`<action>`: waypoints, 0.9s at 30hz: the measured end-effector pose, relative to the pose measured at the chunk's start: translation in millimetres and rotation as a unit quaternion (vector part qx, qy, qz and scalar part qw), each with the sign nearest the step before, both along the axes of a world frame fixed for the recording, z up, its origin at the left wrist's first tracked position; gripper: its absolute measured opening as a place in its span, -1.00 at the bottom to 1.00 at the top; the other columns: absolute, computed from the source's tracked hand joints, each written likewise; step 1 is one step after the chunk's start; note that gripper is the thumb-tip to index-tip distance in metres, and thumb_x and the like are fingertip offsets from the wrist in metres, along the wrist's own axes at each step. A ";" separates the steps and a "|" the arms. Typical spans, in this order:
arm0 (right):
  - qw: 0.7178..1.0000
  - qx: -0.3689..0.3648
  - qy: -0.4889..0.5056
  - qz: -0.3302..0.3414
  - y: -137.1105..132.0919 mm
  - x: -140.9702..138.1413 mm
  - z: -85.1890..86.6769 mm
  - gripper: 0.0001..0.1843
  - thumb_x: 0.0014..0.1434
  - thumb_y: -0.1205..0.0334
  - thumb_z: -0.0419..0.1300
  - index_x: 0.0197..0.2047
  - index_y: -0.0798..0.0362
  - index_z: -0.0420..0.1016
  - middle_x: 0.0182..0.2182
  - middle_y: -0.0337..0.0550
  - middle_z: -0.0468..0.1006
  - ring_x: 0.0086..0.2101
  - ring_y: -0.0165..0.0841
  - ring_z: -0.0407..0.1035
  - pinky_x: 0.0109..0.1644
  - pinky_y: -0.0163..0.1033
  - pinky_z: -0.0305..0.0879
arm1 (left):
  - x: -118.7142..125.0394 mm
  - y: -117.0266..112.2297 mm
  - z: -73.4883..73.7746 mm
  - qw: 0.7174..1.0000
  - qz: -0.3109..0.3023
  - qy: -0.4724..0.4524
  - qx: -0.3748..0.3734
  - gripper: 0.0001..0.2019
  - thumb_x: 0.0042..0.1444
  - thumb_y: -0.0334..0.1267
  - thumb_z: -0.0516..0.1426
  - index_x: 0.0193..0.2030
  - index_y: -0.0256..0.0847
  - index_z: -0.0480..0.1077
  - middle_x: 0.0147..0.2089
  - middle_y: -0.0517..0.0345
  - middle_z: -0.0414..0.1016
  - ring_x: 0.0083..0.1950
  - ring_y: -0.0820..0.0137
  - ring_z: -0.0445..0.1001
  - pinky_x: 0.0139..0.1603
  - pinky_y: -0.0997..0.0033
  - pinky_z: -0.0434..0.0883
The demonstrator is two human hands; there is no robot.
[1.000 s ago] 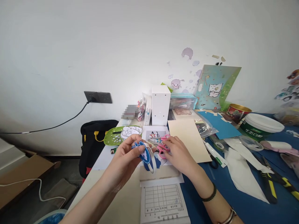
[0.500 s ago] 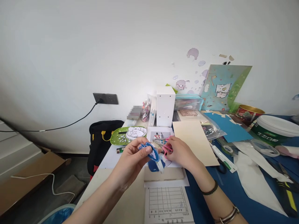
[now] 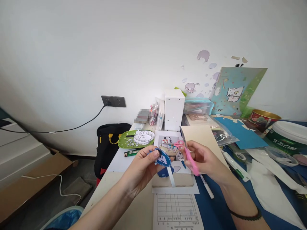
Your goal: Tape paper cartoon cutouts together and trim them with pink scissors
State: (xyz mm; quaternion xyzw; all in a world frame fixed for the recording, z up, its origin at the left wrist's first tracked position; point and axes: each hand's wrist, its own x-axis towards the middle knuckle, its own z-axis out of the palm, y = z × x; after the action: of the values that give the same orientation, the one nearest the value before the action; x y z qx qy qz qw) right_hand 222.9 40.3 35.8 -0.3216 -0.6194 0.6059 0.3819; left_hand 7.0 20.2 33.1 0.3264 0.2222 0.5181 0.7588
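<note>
My left hand [image 3: 147, 161] pinches an oval blue paper cutout [image 3: 163, 158] with a white design and white edging. From its lower edge a narrow white strip [image 3: 171, 177] hangs down. Pink scissors [image 3: 191, 161] are in my right hand [image 3: 203, 159], their dark blade pointing up and away. A pink finger loop [image 3: 178, 144] with a thin blade shows just left of them; I cannot tell whether it belongs to the same pair. Under both hands lies a printed sheet [image 3: 158, 135] with cartoon pictures, and a dark blue piece [image 3: 163, 172] rests near its lower edge.
Left of the sheet is a green tray [image 3: 122, 140] with a white cutout. A white pen [image 3: 208, 189] lies near my right wrist. A cream board [image 3: 203, 132], a utility knife [image 3: 236, 166] and a white-lidded tub [image 3: 287, 137] sit to the right. Behind stands a white box [image 3: 173, 110].
My right hand has lifted the pink scissors and moved right, away from the cutout. The printed pictures and a white pen are now visible. My left hand keeps the cutout; the view has shifted slightly left.
</note>
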 end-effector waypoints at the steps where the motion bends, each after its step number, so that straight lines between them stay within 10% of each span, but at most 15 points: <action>1: 0.999 -0.010 0.042 0.024 -2.9 -1.3 -0.9 -0.76 0.03 0.19 0.31 -0.31 0.07 0.34 -0.56 -0.40 0.23 -0.63 -0.59 0.08 -0.58 -0.44 0.04 | -0.2 0.2 0.0 1.000 -0.004 -0.004 -0.005 -0.88 -0.01 -0.27 0.29 -0.45 -0.28 0.50 -0.44 0.13 0.57 -0.36 0.43 0.53 -0.07 0.32 0.48; 11: 0.975 -0.019 0.132 0.177 -6.4 -16.4 -16.0 -0.43 -0.06 -0.23 0.27 -0.32 0.17 0.43 -0.70 -0.39 0.21 -0.70 -0.57 0.02 -0.61 -0.38 -0.09 | 0.2 2.1 -2.2 1.000 0.005 -0.002 -0.019 -0.84 -0.01 -0.22 0.29 -0.40 -0.30 0.51 -0.37 0.08 0.60 -0.23 0.35 0.55 -0.11 0.40 0.46; 27: 0.972 -0.030 0.065 0.225 -14.6 -15.5 -13.7 -0.73 -0.01 0.23 0.25 -0.24 0.21 0.56 -0.62 -0.37 0.15 -0.64 -0.58 -0.07 -0.63 -0.43 -0.05 | 1.6 -1.3 5.5 0.999 0.024 0.044 -0.019 -0.73 -0.14 -0.11 0.35 -0.43 -0.30 0.50 -0.37 0.05 0.58 -0.21 0.29 0.52 -0.10 0.34 0.43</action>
State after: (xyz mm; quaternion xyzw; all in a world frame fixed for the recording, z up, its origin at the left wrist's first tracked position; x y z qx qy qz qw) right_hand 207.4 25.7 22.2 -0.1450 -0.6312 0.7143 0.2652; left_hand 8.6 18.8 38.6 0.3286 0.2727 0.5170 0.7418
